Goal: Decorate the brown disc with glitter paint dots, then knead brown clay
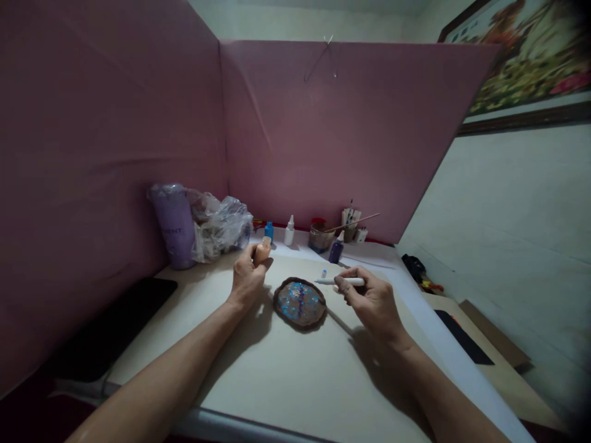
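My left hand (249,271) is closed around a small bottle of orange paint (263,251), held up over the table with its pale top upward. Pinched between the fingers of my right hand (369,298) is a white marker pen (353,282), its tip pointing left. Below and between both hands lies a round brown dish (290,307) with a raised wavy rim. Blue and purple paint dabs cover its inner face, with a dark line down the middle. Just behind the pen sits a small white and blue cap (324,274).
Behind stand a blue bottle (269,231), a white bottle (289,232), a purple bottle (337,248) and a water jar (319,239) with a brush across it. A purple tumbler (174,227) and a plastic bag (226,227) are at left. Pink panels (351,135) enclose the back and left.
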